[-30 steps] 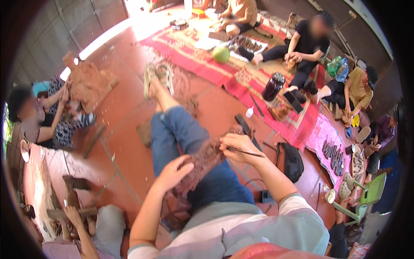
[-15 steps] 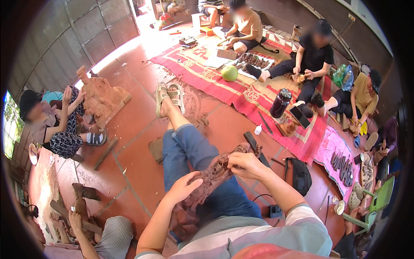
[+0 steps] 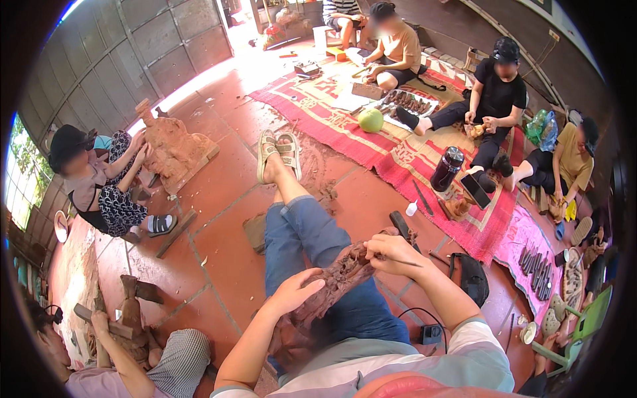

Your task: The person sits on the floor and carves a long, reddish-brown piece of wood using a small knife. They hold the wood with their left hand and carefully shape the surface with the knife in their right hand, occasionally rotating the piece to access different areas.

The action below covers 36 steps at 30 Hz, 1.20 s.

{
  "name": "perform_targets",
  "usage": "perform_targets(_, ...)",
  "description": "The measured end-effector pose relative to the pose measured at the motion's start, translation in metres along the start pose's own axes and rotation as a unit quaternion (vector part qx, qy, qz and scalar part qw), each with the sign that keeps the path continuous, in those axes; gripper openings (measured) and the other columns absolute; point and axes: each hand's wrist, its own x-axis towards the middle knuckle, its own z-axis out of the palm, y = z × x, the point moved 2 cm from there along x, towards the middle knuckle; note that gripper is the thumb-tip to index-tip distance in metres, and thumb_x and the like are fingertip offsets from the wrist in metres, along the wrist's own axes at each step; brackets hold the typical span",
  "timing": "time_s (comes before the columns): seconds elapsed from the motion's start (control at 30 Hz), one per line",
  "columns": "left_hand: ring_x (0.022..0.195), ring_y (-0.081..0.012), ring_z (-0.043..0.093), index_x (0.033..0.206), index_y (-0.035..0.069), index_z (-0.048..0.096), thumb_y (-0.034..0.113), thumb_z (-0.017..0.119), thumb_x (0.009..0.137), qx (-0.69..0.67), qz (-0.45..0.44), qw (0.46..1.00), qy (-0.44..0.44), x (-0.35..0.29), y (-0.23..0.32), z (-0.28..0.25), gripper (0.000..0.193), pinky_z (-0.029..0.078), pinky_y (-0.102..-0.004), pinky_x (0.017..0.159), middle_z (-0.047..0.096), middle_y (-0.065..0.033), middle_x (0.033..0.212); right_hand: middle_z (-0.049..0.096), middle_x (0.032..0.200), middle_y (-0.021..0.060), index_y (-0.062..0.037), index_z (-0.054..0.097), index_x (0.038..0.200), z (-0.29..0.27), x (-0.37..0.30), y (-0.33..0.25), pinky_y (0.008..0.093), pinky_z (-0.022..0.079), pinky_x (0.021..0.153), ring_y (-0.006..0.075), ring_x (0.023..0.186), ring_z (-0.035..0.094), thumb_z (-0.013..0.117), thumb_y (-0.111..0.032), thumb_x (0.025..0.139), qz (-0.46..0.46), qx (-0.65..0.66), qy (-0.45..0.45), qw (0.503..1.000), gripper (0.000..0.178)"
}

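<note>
A long, reddish-brown wood carving (image 3: 338, 282) with a rough, deeply cut surface lies slantwise across my lap. My left hand (image 3: 296, 292) is closed round its near left side, with the thumb on top. At the upper right end of the carving, my right hand (image 3: 393, 253) pinches a thin dark carving tool (image 3: 406, 263), whose shaft sticks out to the right behind the fingers. The tool's working tip is hidden by the hand. Below my left hand, the carving's lower end is dim and blurred against my shirt.
Beyond my crossed legs a red patterned mat (image 3: 332, 129) holds a green round fruit (image 3: 370, 120), a dark flask (image 3: 447, 169) and seated people. A black bag (image 3: 474, 278) lies right of my arm. At left, a person touches a large carving (image 3: 176, 152); another holds a mallet (image 3: 103, 322).
The whole scene has shifted slightly right in view. My right hand has turned, so the tool's shaft now shows. The person at lower left now has the mallet raised beside the wood piece.
</note>
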Motion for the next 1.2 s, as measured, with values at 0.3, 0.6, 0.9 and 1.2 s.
perform_targets(0.3,0.118,-0.0294,0.049,0.126,0.002,0.050,0.042,0.053,0.089,0.002,0.013,1.000,0.008,0.001,-0.006,0.000,0.055,0.037,-0.0343,0.100,0.054,-0.0197,0.124,0.056,0.074,0.0087,-0.0069,0.053,0.078,-0.010,0.009,-0.015,0.0380,0.047,0.060,0.0286,0.070,0.060,0.060,-0.004,0.070,-0.044,0.001,-0.036,0.998,0.010)
perform_targets(0.6,0.116,-0.0274,0.050,0.125,0.001,0.050,0.039,0.054,0.090,0.001,0.008,1.000,0.011,0.001,-0.004,0.002,0.052,0.037,-0.0332,0.099,0.055,-0.0182,0.123,0.055,0.073,0.0075,-0.0079,0.054,0.075,-0.006,0.009,-0.008,0.0358,0.047,0.059,0.0266,0.067,0.058,0.060,-0.001,0.067,-0.019,0.040,-0.077,0.996,0.012)
perform_targets(0.9,0.112,-0.0270,0.053,0.124,0.003,0.051,0.040,0.055,0.089,-0.003,0.017,1.000,0.012,0.001,-0.004,0.003,0.051,0.040,-0.0331,0.095,0.057,-0.0177,0.119,0.054,0.072,0.0084,-0.0095,0.054,0.075,-0.006,0.010,0.001,0.0389,0.046,0.060,0.0293,0.070,0.058,0.060,-0.006,0.070,-0.037,0.035,-0.083,0.995,0.008)
perform_targets(1.2,0.107,-0.0227,0.055,0.121,0.000,0.053,0.031,0.057,0.090,-0.020,0.015,0.999,0.028,0.000,0.003,0.001,0.044,0.040,-0.0310,0.094,0.060,-0.0147,0.113,0.057,0.074,0.0081,-0.0071,0.055,0.075,-0.004,0.009,0.001,0.0367,0.047,0.061,0.0287,0.071,0.059,0.060,-0.004,0.068,0.007,0.057,-0.081,0.995,0.010)
